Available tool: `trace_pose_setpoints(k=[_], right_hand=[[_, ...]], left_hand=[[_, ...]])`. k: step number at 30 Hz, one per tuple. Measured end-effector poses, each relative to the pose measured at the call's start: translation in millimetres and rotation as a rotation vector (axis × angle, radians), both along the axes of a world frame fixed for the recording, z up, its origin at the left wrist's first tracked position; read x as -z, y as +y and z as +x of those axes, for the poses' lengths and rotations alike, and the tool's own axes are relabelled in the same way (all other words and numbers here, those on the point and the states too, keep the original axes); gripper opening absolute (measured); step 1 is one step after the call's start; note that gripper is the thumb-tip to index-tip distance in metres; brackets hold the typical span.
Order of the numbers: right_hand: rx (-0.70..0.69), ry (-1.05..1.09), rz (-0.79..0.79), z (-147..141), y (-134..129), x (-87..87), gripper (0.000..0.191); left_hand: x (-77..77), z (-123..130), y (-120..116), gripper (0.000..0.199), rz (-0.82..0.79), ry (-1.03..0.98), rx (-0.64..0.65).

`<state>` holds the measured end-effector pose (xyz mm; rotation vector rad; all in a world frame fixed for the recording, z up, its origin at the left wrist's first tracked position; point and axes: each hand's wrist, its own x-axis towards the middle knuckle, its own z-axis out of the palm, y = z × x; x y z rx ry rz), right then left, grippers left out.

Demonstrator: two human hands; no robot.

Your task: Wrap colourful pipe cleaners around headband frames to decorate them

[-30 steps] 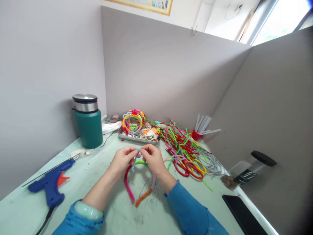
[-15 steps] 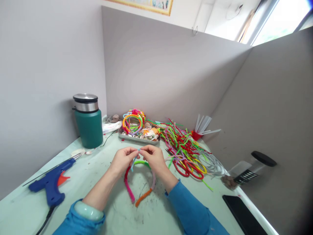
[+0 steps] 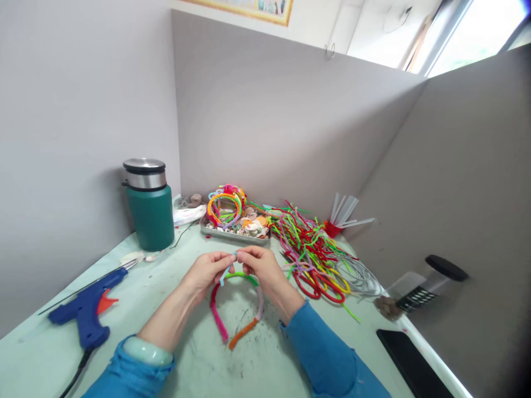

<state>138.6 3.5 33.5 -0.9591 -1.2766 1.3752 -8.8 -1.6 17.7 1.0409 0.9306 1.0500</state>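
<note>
A short light-blue pipe cleaner [image 3: 224, 275] is pinched between the fingertips of both hands, its loose end hanging down. My left hand [image 3: 208, 271] grips it from the left, fingers closed. From the other side my right hand [image 3: 261, 268] pinches it at the top, the two hands' fingertips nearly touching. Beneath them on the table lies a headband [image 3: 244, 328] wrapped in pink, red, green, lilac and orange fuzzy pipe cleaner, its open ends toward me. My wrists and hands partly cover its upper sides.
On the left are a blue glue gun [image 3: 83, 312] and a green bottle [image 3: 150, 218]. Behind my hands stands a metal tray [image 3: 232, 236] with shells and wrapped headbands. To the right lie a pipe-cleaner pile [image 3: 307, 237], red-handled scissors [image 3: 319, 287], a clear jar [image 3: 418, 293] and a black phone [image 3: 410, 362].
The light-blue pipe cleaner's hanging end has swung slightly left and up. Both hands keep their pinch in nearly the same place; the headband has not moved.
</note>
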Motion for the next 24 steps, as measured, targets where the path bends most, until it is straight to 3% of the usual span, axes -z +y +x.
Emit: trace_pose_setpoints(k=[6, 16, 24], right_hand=[[0.002, 0.031, -0.042, 0.6, -0.2, 0.6, 0.020], [0.078, -0.204, 0.127, -3.3, 0.9, 3.8, 0.014], [0.121, -0.118, 0.067, 4.7, 3.1, -2.0, 0.015]], left_hand=[[0.2, -2.8, -0.4, 0.026, -0.061, -0.070, 0.051], [-0.1, 0.5, -2.6, 0.025, -0.034, 0.057, 0.055], [-3.4, 1.3, -4.0, 0.031, -0.036, 0.128, 0.064]])
